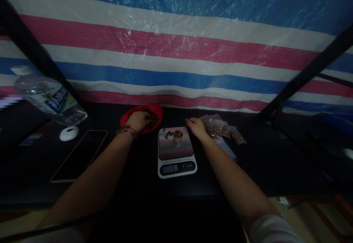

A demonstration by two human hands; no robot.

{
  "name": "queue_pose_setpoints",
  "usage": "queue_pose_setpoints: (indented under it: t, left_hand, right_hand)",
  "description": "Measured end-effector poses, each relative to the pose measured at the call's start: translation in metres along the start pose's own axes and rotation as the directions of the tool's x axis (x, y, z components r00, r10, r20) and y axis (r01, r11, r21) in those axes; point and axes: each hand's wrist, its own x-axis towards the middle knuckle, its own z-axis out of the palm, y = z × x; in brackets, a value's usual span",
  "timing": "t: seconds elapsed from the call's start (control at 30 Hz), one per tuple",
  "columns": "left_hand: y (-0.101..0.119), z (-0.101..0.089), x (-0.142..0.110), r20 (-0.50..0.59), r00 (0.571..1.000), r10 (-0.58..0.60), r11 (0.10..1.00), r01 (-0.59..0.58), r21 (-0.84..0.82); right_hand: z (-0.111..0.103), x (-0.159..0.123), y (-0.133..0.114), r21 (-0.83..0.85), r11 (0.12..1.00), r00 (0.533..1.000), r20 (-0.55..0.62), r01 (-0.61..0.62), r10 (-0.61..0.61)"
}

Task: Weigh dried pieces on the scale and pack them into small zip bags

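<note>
A striped sheet [176, 40] in blue, white and red hangs behind a black table [140, 169], its surface creased and glinting in places. Slanting dark poles, a left post [38, 49] and a right post [311, 70], stand before it. Below lies a pale tan floor [300, 219]. The light is dim.

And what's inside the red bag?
Brown pieces show in the red bag. The left hand covers part of the inside; what lies under the top pieces can't be seen.
</note>
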Motion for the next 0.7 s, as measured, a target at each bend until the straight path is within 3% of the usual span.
queue_pose_setpoints:
  t: [0.13,0.33,0.53,0.7]
  left_hand:
    - [0.011,-0.009,-0.001,0.077,0.986,-0.149,0.983,0.139,0.118]
    - [0.026,-0.021,-0.002,0.045,0.987,-0.156,0.983,0.151,0.107]
    - [0.064,-0.025,-0.006,0.028,0.999,0.046,0.998,-0.045,-0.036]
    - [0.094,-0.023,-0.013,0.171,0.915,0.366,0.920,-0.328,-0.214]
  right_hand:
    - [0.001,0.001,0.001,-0.007,1.000,1.000,-0.003,-0.001,0.001]
    - [0.001,0.000,0.000,-0.011,1.000,1.000,-0.007,-0.010,0.010]
    - [0.000,-0.001,-0.002,0.001,1.000,1.000,0.000,-0.002,0.002]
    - [0.001,0.000,-0.001,-0.013,1.000,1.000,-0.010,-0.007,0.006]
